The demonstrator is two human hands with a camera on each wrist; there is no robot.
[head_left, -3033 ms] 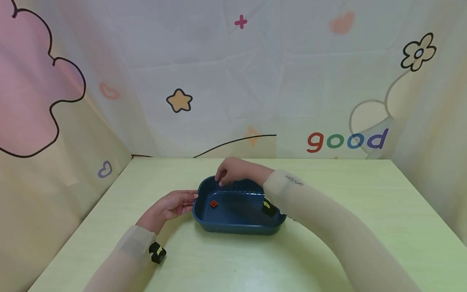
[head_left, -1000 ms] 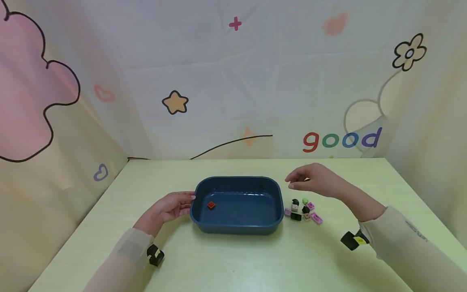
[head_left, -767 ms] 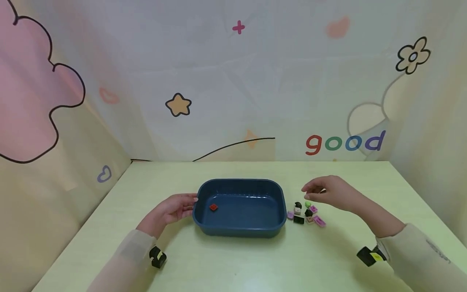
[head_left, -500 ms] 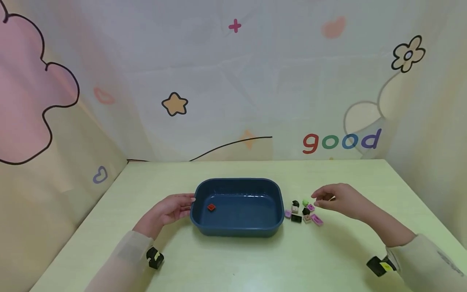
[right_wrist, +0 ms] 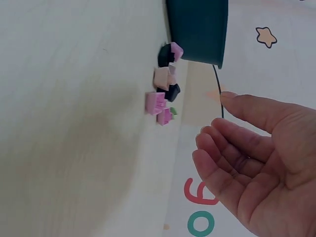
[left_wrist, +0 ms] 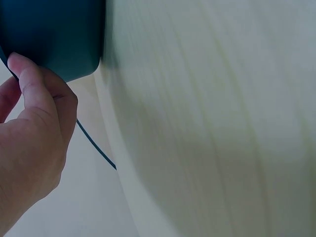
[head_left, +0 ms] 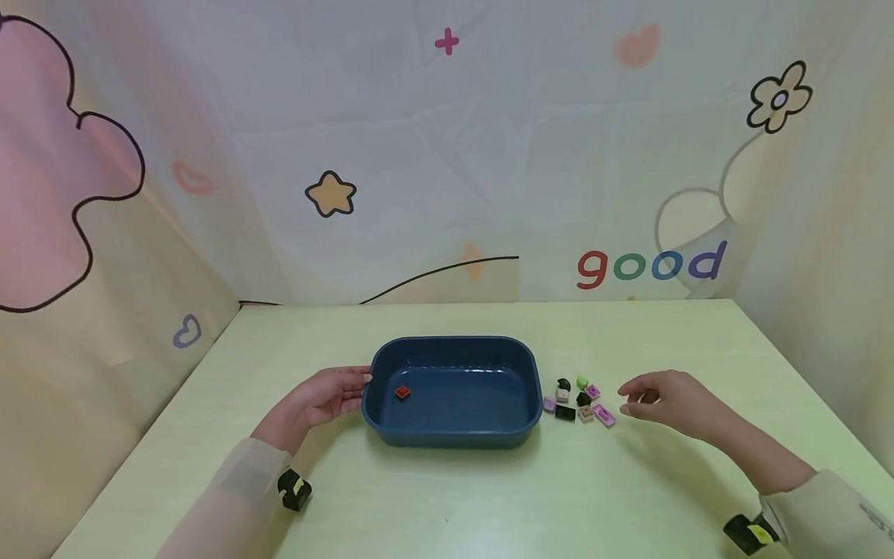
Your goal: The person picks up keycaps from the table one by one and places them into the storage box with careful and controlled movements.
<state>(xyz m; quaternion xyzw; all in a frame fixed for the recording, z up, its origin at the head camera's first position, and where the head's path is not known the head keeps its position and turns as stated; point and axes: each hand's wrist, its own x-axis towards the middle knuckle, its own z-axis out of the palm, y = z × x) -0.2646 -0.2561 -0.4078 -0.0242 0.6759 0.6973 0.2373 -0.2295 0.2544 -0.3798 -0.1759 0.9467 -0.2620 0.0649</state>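
Backdrop: pale cloth printed with a star, a flower, hearts and the word "good", rising behind a light tabletop.
Dark blue tray: upright on the tabletop, around mid-width, one long side toward the person.
Red piece: lying on the tray floor near the left end, apart from the walls.
Left hand: grasping the tray, pinching the left rim; in the left wrist view, fingers bent, one against the outer wall and another past the rim edge; forearm slanting in from lower left.
Right hand: released; fingers loosely curved together, thumb apart from them; raised above the tabletop, just right of the loose pieces, pointing toward the tray, palm showing in the right wrist view.
Loose pieces: clustered on the tabletop between tray and right hand; long pink piece nearest the right hand, lilac piece right beside the tray wall, contact unclear; among them a flat black piece, a tan piece, a white piece and a green piece.
Wrists: strapped with a left black device and a right black device, next to pale cuffs.
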